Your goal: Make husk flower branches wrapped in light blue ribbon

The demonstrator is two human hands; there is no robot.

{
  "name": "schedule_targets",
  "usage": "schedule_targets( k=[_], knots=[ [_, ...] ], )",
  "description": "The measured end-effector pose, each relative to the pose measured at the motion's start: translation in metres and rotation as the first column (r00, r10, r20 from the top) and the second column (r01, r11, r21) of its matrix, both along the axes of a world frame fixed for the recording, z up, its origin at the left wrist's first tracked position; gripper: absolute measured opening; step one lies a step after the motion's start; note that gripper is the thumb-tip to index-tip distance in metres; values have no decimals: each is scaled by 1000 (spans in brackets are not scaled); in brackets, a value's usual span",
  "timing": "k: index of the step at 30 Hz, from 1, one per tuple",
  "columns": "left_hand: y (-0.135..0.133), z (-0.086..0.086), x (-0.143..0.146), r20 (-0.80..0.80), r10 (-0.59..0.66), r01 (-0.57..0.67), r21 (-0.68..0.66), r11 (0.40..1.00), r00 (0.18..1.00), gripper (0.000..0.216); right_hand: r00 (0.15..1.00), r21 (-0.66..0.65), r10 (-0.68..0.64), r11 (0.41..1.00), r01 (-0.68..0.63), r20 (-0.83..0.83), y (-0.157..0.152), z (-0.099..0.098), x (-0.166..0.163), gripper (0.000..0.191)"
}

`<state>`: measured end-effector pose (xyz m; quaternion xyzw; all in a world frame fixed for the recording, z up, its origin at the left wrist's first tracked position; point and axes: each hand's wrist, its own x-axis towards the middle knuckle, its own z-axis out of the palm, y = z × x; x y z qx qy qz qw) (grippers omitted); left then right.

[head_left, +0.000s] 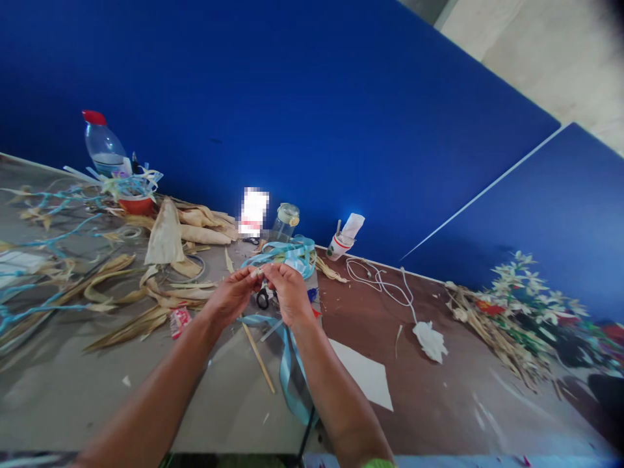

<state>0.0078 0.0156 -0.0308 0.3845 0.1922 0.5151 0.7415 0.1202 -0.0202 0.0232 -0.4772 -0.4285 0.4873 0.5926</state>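
Note:
My left hand (233, 292) and my right hand (288, 292) meet over the middle of the table, fingertips pinched together. A tiny pale piece shows between them, too small to name. Below the fingers lies a pair of scissors (263, 299) with black handles, partly hidden by my right hand. A coil of light blue ribbon (305, 250) sits just beyond my hands. Its loose length runs under my right forearm toward the near edge. Between my forearms rests a thin wooden stick (258, 357). Dried corn husks (166, 237) are spread to the left of my left hand.
At the back stand a red-capped bottle (104, 146), a lidded jar (284, 224) and a white cup (340, 247). A white cable (385, 279), crumpled tissue (429, 341) and paper sheet (365, 374) lie right. White artificial flowers (526, 286) fill the far right. A blue partition (292, 117) rises behind.

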Motion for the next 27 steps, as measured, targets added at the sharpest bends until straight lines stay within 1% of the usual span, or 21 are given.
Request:
schedule_targets(
  k=[4,10,13,17,23,27],
  knots=[
    [0,0,1,-17,-24,25,31,999,1000,20,999,-8,-24,1000,24,-31,2,-1,1,17],
    [-2,2,1,-21,-35,36,27,999,999,18,1000,-26,-16,1000,15,-14,3,-2,3,18],
    [-3,4,1,-13,-51,51,29,998,999,18,994,-67,23,997,-31,-111,3,-2,3,18],
    [-3,3,1,-2,-68,68,15,998,998,17,962,-101,52,992,-82,-270,4,-2,4,16],
    [-3,2,1,-11,-66,67,23,998,998,18,937,-105,47,991,-88,-347,5,0,4,19],
    [-4,4,0,-20,-51,51,27,998,999,19,918,-121,18,990,-72,-397,5,3,8,22]
  ],
)
